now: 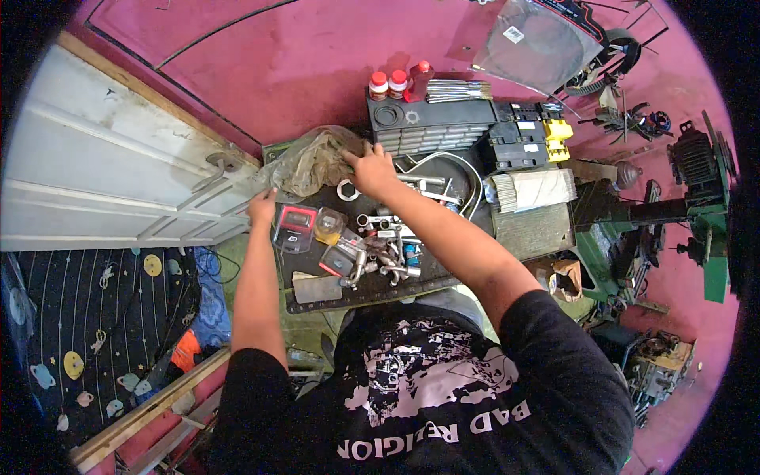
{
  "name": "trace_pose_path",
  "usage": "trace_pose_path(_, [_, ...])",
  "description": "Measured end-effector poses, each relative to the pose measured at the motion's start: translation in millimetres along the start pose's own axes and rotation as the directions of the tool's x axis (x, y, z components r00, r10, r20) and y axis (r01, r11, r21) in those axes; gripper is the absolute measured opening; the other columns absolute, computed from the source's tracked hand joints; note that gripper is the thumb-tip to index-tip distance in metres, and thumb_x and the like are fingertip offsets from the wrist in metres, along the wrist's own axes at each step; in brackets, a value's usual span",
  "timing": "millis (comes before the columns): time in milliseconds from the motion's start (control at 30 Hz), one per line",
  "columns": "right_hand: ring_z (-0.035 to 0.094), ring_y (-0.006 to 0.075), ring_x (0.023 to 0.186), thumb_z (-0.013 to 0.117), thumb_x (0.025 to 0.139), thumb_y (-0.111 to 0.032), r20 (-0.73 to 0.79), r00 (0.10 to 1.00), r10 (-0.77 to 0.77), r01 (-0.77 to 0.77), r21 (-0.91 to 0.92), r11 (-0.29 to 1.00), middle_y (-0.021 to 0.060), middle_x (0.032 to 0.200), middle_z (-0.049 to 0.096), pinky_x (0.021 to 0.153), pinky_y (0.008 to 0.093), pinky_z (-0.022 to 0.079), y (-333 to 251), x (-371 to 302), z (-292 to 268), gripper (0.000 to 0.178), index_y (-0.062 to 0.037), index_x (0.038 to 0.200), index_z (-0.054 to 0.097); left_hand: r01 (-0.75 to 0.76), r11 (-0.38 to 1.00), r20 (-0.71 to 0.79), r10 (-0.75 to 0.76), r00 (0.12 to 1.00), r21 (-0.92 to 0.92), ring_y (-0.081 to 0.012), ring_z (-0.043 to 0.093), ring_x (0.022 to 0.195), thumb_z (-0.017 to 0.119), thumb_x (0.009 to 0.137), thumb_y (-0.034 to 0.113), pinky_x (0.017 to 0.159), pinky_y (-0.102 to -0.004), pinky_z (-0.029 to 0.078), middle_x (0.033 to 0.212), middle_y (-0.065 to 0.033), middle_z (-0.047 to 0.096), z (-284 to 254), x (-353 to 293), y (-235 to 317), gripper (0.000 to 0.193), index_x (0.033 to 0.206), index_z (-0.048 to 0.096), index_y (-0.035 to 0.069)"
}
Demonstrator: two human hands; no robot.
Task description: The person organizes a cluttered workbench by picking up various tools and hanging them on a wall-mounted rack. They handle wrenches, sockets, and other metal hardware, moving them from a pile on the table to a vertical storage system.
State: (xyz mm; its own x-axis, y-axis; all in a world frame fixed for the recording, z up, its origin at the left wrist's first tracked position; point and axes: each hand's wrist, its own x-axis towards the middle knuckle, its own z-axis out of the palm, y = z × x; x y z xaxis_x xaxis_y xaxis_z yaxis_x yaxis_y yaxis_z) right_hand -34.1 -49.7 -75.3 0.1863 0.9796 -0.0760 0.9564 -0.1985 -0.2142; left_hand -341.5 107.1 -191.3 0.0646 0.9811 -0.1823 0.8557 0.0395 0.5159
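Note:
A crumpled, see-through plastic bag [305, 166] with a brownish tint lies at the far left of the dark workbench mat [443, 269]. At its near left edge, my left hand [263, 207] has its fingers closed on the plastic. My right hand [372, 170] reaches across the bench and grips the bag's right side with thumb and fingers. Just below that hand lies a metal ring [347, 190]. Nearer to me are small plastic cases [297, 222], a round yellowish container [329, 226] and a pile of metal sockets and fittings [384, 253]. What the bag contains, I cannot make out.
A grey drawer cabinet [431, 127] at the back carries red-capped bottles [388, 84]. Right of it stand black and yellow cases [526, 134] and a stack of papers [534, 190]. A white door [119, 158] borders the left; a green machine [704, 214] stands far right.

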Motion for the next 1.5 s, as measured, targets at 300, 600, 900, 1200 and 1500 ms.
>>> trace_pose_path(300, [0.042,0.0242,0.13,0.057,0.095,-0.03,0.119,0.982,0.146,-0.091,-0.378,0.921,0.0004,0.139,0.055,0.094,0.0459,0.037,-2.8,1.7,-3.1,0.033,-0.0212,0.122,0.073,-0.428,0.832,-0.369,0.297,0.881,-0.352,-0.0332,0.062,0.112,0.06,0.099,0.016,0.102,-0.0379,0.043,0.118,-0.0203,0.069,-54.9,-18.6,58.1,0.03,0.118,0.069,-0.005])
trace_pose_path(600, [0.05,0.0331,0.111,0.064,0.086,-0.018,-0.406,0.913,0.035,-0.034,0.011,0.999,0.0066,0.145,0.046,0.091,0.0462,0.042,15.5,-56.2,-32.8,0.055,-0.0028,0.137,0.055,-0.656,0.626,-0.532,0.415,0.738,-0.422,-0.0289,0.049,0.128,0.058,0.097,0.007,0.111,-0.0386,0.034,0.133,-0.0156,0.062,-182.1,-151.4,152.2,0.028,0.122,0.065,-0.006])
trace_pose_path(900, [0.047,0.037,0.116,0.071,0.083,-0.014,-0.483,0.865,0.135,-0.031,0.219,0.975,0.0094,0.149,0.042,0.098,0.0498,0.039,38.1,-107.3,-58.9,0.069,-0.0068,0.147,0.044,-0.587,0.232,-0.566,0.157,0.809,-0.776,-0.023,0.051,0.131,0.051,0.096,-0.006,0.113,-0.0357,0.039,0.144,-0.0171,0.053,-201.9,-209.8,127.6,0.04,0.136,0.053,-0.01])
trace_pose_path(1200, [0.047,0.0364,0.115,0.073,0.083,-0.015,-0.446,0.892,0.077,0.067,0.3,0.952,0.0066,0.148,0.042,0.098,0.0497,0.039,12.9,-92.3,-57.5,0.07,-0.0101,0.147,0.045,-0.688,0.169,-0.655,0.214,0.724,-0.706,-0.0266,0.052,0.131,0.055,0.098,0.0,0.114,-0.0404,0.038,0.139,-0.0173,0.057,-217.1,-219.0,112.1,0.039,0.136,0.053,-0.01])
trace_pose_path(1500, [0.042,0.0403,0.128,0.07,0.086,-0.032,0.134,0.987,-0.085,0.056,0.202,0.978,0.0065,0.153,0.04,0.103,0.0591,0.037,-30.4,-65.6,14.7,0.064,-0.0202,0.146,0.051,-0.667,0.202,-0.581,0.355,0.732,-0.717,-0.029,0.046,0.137,0.063,0.098,0.01,0.118,-0.0438,0.032,0.15,-0.0207,0.046,-216.8,-251.2,155.9,0.046,0.137,0.05,-0.013])
